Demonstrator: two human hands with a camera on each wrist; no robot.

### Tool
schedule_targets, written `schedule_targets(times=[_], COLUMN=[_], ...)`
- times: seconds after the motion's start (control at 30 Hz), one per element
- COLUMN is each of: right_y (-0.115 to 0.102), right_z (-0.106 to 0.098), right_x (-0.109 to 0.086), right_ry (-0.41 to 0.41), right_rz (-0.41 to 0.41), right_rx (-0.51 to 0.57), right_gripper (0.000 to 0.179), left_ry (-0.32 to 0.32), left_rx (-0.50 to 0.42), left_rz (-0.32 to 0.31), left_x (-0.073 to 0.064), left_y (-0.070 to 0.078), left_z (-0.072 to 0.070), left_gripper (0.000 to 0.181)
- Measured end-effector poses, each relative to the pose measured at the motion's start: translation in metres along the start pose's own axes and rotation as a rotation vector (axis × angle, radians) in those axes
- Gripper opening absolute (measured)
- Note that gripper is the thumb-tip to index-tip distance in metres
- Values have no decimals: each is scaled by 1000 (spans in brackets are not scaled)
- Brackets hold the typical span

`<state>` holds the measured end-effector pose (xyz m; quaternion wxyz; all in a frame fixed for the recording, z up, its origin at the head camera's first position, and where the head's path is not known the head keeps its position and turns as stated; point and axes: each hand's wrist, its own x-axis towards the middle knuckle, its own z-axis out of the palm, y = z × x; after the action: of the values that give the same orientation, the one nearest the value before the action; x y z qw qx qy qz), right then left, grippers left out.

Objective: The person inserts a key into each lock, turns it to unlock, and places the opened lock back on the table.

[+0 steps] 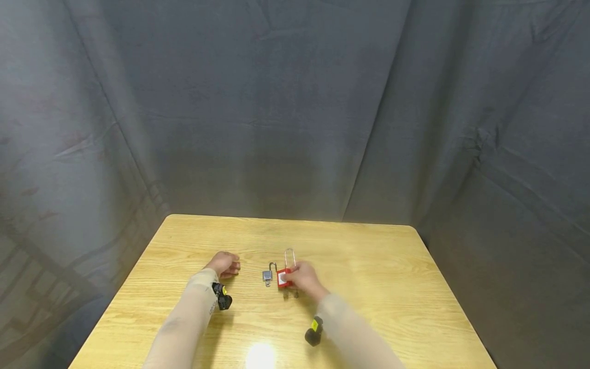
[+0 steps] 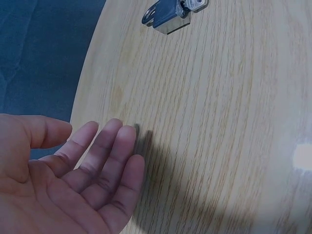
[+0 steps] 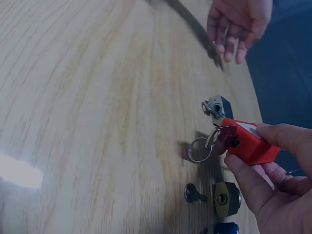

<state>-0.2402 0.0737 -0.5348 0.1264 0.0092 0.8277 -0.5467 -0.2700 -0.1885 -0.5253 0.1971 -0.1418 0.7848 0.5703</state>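
My right hand (image 1: 306,279) pinches a red padlock (image 3: 258,146) between thumb and fingers. This padlock has a white label and a long thin shackle (image 1: 289,250) pointing to the table's far side. A key (image 3: 225,139) sits in its keyhole, with a metal ring hanging from it. Just left of it on the table lies a small silver-blue padlock (image 1: 267,275), its shackle swung out to the right and a key in its bottom. Further left, my left hand (image 1: 226,264) holds nothing, palm turned inward and fingers loosely extended.
In the right wrist view, a brass-faced padlock (image 3: 225,200) stands near my right hand, with a loose key (image 3: 192,193) beside it. Part of a blue object (image 3: 226,228) shows at the frame's bottom. The wooden table (image 1: 369,256) ends at a grey curtain (image 1: 276,128).
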Motion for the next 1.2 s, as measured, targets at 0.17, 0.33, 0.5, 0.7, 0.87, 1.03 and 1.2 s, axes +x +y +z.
schedule_targets(times=[0.17,0.33,0.5,0.7,0.87,1.03,1.2], right_y=[-2,-2,-2,-6,-8,-6,-7], right_z=[7,12,17,17,16,17,17], right_x=[0,2,5,6,6,8,10], right_ry=[1,8,25,-6,-23,-20,6], right_rz=[-9,39,90,99,126,123,126], right_rx=[-63,-93,-122,-99,-100,-105,-164], right_gripper=[16,16,18,20,18,14,15], left_ry=[-3,-1,-14,-15,-20,-14,-18], left_rx=[-2,-12,-7,13,18,17,21], left_rz=[-3,-8,-1,12,15,13,14], left_x=[-1,0,2,2,1,-1,-1], left_y=[0,-1,0,1,2,4,4], left_z=[0,0,2,3,2,3,4], left_gripper=[38,38,38,37,36,36,37])
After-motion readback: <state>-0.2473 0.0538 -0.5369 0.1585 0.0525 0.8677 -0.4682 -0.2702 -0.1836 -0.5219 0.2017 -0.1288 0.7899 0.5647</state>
